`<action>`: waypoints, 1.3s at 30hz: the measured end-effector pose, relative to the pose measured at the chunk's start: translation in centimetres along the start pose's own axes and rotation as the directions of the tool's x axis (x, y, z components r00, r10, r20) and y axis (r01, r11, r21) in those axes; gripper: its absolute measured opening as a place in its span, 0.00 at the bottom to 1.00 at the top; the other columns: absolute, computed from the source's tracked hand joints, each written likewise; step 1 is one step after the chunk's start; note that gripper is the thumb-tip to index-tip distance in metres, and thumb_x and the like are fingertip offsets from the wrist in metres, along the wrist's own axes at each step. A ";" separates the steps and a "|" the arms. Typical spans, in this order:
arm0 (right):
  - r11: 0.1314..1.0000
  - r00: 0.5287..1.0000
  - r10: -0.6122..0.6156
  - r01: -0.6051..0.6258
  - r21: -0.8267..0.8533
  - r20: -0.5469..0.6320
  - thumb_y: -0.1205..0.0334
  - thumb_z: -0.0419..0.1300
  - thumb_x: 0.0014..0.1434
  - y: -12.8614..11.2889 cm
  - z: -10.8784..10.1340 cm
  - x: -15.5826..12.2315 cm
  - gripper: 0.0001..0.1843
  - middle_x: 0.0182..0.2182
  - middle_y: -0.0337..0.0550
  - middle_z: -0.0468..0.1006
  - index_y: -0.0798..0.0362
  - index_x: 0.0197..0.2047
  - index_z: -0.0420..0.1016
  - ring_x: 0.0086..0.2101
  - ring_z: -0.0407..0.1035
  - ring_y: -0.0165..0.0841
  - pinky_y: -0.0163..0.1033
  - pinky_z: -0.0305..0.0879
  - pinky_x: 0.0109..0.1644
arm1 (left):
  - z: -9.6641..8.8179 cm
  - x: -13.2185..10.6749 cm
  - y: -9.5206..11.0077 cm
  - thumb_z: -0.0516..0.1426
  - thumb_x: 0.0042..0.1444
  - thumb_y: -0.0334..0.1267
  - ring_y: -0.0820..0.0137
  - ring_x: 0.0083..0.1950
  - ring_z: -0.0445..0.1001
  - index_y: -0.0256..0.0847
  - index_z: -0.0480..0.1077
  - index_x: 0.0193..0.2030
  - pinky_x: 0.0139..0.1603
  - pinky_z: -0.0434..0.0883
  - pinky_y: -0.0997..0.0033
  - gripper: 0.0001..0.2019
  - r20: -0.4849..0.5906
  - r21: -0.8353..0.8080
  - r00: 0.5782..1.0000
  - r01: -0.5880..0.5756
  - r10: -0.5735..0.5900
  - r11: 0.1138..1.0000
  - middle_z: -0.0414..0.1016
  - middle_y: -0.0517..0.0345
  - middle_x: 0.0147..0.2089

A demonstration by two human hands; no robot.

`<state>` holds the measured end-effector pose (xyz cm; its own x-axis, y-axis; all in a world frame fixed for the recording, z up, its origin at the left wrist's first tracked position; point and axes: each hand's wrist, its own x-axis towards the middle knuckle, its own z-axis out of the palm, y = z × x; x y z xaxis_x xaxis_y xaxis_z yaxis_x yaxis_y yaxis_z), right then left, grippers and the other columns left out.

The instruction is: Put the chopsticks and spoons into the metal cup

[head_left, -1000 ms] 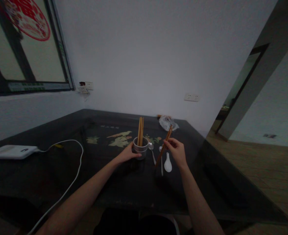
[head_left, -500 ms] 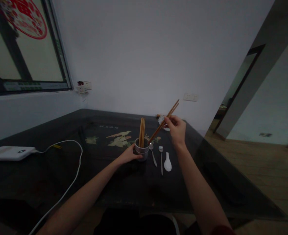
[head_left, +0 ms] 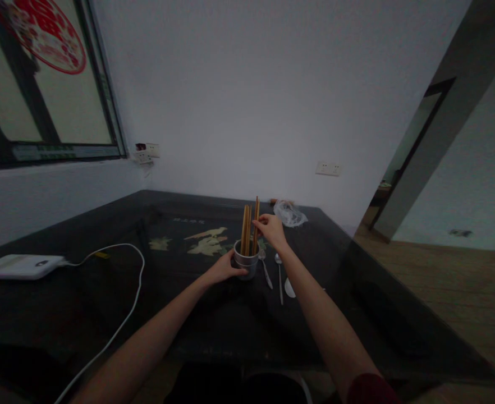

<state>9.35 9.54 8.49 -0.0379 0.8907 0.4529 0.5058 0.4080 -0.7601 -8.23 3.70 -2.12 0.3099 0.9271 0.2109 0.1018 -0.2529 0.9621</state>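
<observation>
My left hand (head_left: 225, 267) is wrapped round the near left side of a grey cup (head_left: 247, 266) on the dark table. Several wooden chopsticks (head_left: 245, 230) stand upright in that cup. Between its thumb and fingers, my right hand (head_left: 271, 229) pinches another pair of chopsticks (head_left: 256, 224), nearly upright, their lower ends inside the cup on its right side. Right of the cup lie a metal spoon (head_left: 266, 274) and a longer-handled metal spoon (head_left: 280, 283). A white soup spoon (head_left: 289, 288) is partly hidden behind my right forearm.
A crumpled clear plastic bag (head_left: 289, 214) lies at the table's back edge by the wall. At the left, a white power bank (head_left: 22, 266) trails a white cable (head_left: 140, 269) across the table (head_left: 180, 325). A dark flat object (head_left: 388, 317) lies at the right.
My right hand has moved left and a little down to the cup, bringing its chopsticks from a slant to nearly upright. My forearm now covers part of the white spoon.
</observation>
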 end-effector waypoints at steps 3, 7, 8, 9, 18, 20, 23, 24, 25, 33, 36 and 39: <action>0.998 0.999 0.040 -0.039 -0.039 0.019 0.57 0.65 0.50 0.4 0.5 -0.1 0.08 0.24 0.42 0.79 0.53 0.29 0.77 0.26 0.75 0.34 0.35 0.70 0.31 | 0.0 -0.1 0.1 0.69 0.36 0.35 0.55 0.57 0.69 0.35 0.62 0.57 0.60 0.63 0.51 0.39 0.005 0.001 1.000 0.007 -0.007 1.000 0.72 0.43 0.54; 0.996 0.997 0.075 -0.072 -0.060 0.037 0.56 0.65 0.50 0.9 0.7 -0.2 0.08 0.23 0.41 0.79 0.53 0.29 0.77 0.25 0.75 0.33 0.34 0.69 0.31 | -0.1 -0.1 0.2 0.69 0.37 0.36 0.55 0.56 0.70 0.35 0.62 0.56 0.58 0.65 0.52 0.38 0.019 0.045 0.999 0.033 -0.033 0.998 0.71 0.43 0.55; 0.996 0.996 0.073 -0.071 -0.059 0.044 0.56 0.65 0.50 1.0 0.7 -0.3 0.08 0.23 0.41 0.79 0.53 0.28 0.78 0.25 0.75 0.33 0.34 0.69 0.31 | -0.1 0.0 0.2 0.69 0.37 0.36 0.56 0.55 0.71 0.35 0.62 0.56 0.58 0.65 0.52 0.38 0.020 0.050 0.999 0.036 -0.037 0.998 0.71 0.43 0.55; 0.996 0.996 0.070 -0.067 -0.057 0.051 0.56 0.65 0.50 1.0 0.7 -0.3 0.08 0.22 0.41 0.79 0.53 0.28 0.78 0.25 0.75 0.33 0.34 0.69 0.31 | -0.2 0.0 0.1 0.69 0.37 0.36 0.56 0.55 0.71 0.35 0.62 0.56 0.58 0.65 0.52 0.37 0.016 0.052 0.999 0.033 -0.034 0.998 0.72 0.43 0.55; 0.997 0.992 0.074 -0.071 -0.034 0.101 0.58 0.67 0.47 1.8 1.3 -0.1 0.08 0.21 0.41 0.79 0.53 0.25 0.76 0.24 0.74 0.33 0.33 0.69 0.29 | -0.2 0.0 -0.2 0.69 0.37 0.37 0.57 0.54 0.72 0.37 0.63 0.55 0.57 0.66 0.54 0.36 0.028 0.027 1.000 0.013 -0.014 1.000 0.73 0.47 0.53; 0.998 0.992 0.067 -0.064 -0.029 0.107 0.58 0.68 0.47 1.8 1.2 0.0 0.09 0.21 0.41 0.79 0.53 0.24 0.76 0.24 0.74 0.33 0.33 0.69 0.29 | -0.2 0.0 -0.2 0.69 0.37 0.37 0.57 0.53 0.72 0.37 0.62 0.56 0.57 0.66 0.53 0.37 0.031 0.025 0.999 0.019 -0.020 1.000 0.73 0.46 0.54; 0.997 0.992 0.069 -0.065 -0.044 0.107 0.57 0.68 0.46 1.5 0.8 0.1 0.10 0.20 0.41 0.78 0.54 0.23 0.76 0.23 0.74 0.33 0.33 0.68 0.28 | -0.3 0.1 -0.4 0.69 0.37 0.37 0.56 0.53 0.72 0.36 0.62 0.55 0.57 0.66 0.52 0.36 0.038 0.030 0.999 0.020 -0.021 0.999 0.73 0.44 0.53; 0.997 0.992 0.071 -0.066 -0.049 0.107 0.57 0.69 0.46 1.3 0.7 0.1 0.10 0.19 0.41 0.78 0.54 0.23 0.76 0.22 0.74 0.33 0.33 0.68 0.28 | -0.3 0.1 -0.5 0.69 0.37 0.38 0.56 0.53 0.72 0.36 0.62 0.55 0.57 0.66 0.52 0.36 0.034 0.036 0.999 0.020 -0.021 0.999 0.73 0.44 0.53; 0.996 0.991 0.076 -0.070 -0.056 0.110 0.57 0.69 0.46 1.1 0.5 0.2 0.11 0.19 0.40 0.78 0.54 0.22 0.76 0.22 0.74 0.33 0.33 0.68 0.28 | -0.3 0.2 -0.6 0.69 0.37 0.38 0.56 0.54 0.72 0.36 0.62 0.55 0.58 0.66 0.52 0.36 0.029 0.042 0.999 0.021 -0.022 0.999 0.72 0.44 0.53; 0.972 0.957 0.188 -0.150 -0.181 0.221 0.58 0.66 0.52 -0.1 0.1 0.4 0.09 0.22 0.42 0.80 0.57 0.29 0.78 0.24 0.75 0.30 0.29 0.67 0.31 | -0.2 0.2 -0.5 0.69 0.36 0.37 0.57 0.54 0.71 0.36 0.62 0.55 0.58 0.66 0.54 0.38 0.044 -0.015 0.998 0.051 -0.051 0.999 0.72 0.45 0.55; 0.971 0.949 0.207 -0.169 -0.168 0.240 0.59 0.66 0.51 -0.1 0.2 0.3 0.09 0.23 0.43 0.80 0.57 0.29 0.78 0.24 0.75 0.30 0.29 0.67 0.30 | -0.2 0.1 -0.4 0.69 0.36 0.37 0.56 0.54 0.72 0.36 0.62 0.56 0.57 0.66 0.54 0.38 0.040 0.005 0.997 0.059 -0.059 0.998 0.72 0.45 0.54; 0.970 0.951 0.214 -0.180 -0.161 0.225 0.59 0.67 0.50 -0.1 0.2 0.3 0.09 0.23 0.43 0.80 0.57 0.28 0.78 0.24 0.75 0.30 0.30 0.68 0.30 | -0.3 0.1 -0.6 0.69 0.37 0.38 0.56 0.54 0.72 0.36 0.62 0.57 0.57 0.66 0.55 0.38 0.036 0.015 0.998 0.054 -0.054 0.998 0.73 0.45 0.53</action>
<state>9.13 9.84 8.58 -0.1218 0.9791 0.1631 0.6363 0.2031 -0.7442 -8.55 4.03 -2.58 0.3381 0.9287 0.1521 0.1324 -0.2069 0.9694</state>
